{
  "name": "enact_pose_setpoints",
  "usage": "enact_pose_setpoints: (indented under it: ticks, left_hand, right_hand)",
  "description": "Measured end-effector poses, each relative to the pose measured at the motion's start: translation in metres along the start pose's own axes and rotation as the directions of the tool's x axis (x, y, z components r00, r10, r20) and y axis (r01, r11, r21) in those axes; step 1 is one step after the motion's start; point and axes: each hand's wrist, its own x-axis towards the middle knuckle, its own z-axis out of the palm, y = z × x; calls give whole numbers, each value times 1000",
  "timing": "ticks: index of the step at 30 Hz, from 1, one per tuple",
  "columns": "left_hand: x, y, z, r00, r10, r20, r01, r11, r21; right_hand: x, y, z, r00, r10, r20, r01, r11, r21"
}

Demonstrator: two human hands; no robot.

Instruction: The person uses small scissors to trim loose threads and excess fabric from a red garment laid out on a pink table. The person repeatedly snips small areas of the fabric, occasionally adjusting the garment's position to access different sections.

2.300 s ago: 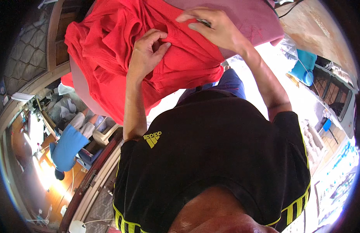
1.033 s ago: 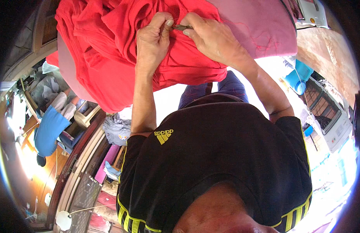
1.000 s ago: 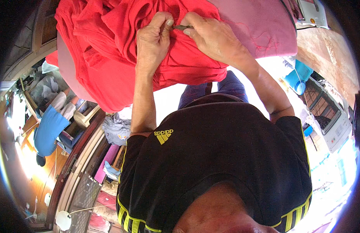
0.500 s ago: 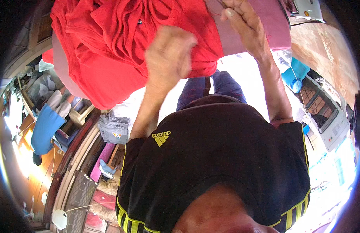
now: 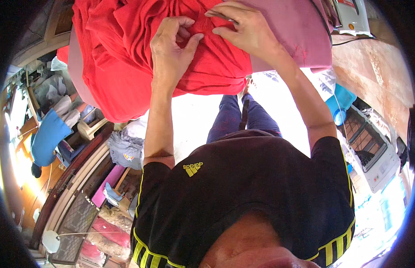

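A heap of bunched red cloth lies over the mauve-covered table in front of me. My left hand is over the cloth with its fingers curved and its thumb held apart; I see nothing between them. Just to the right, my right hand reaches over the same cloth, its fingertips close to the left hand's. A thin dark tool lies along its fingers, mostly hidden, so its exact kind does not show.
A white machine or box with a dark cable stands at the far right. Below it are a blue container and a white-framed appliance. Grey folded clothing lies to my left. Farther left, another person in blue is seen.
My right hand has come left from the mauve surface to the red cloth. My left hand has shifted left and turned, with thumb and fingers now parted. The cloth has shifted slightly in view.
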Motion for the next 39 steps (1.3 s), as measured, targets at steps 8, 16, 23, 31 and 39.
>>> enact_pose_setpoints:
  ticks: [8,16,23,31,39]
  left_hand:
    - [-15,-16,19,991,-74,-116,63,994,-92]
    - [-18,-19,33,975,40,-218,-36,999,20]
    - [-8,-10,41,971,155,-185,-97,952,289]
    - [-6,-26,37,972,97,-215,-76,991,107]
    - [2,-26,11,992,-125,25,127,965,-228]
  right_hand:
    - [12,8,7,978,-40,206,105,945,-310]
    - [19,20,-6,952,91,293,-51,988,-142]
    - [12,43,6,964,201,173,-236,948,213]
    - [-3,10,9,985,112,134,-132,980,151]
    - [7,4,16,956,121,267,-50,965,-258]
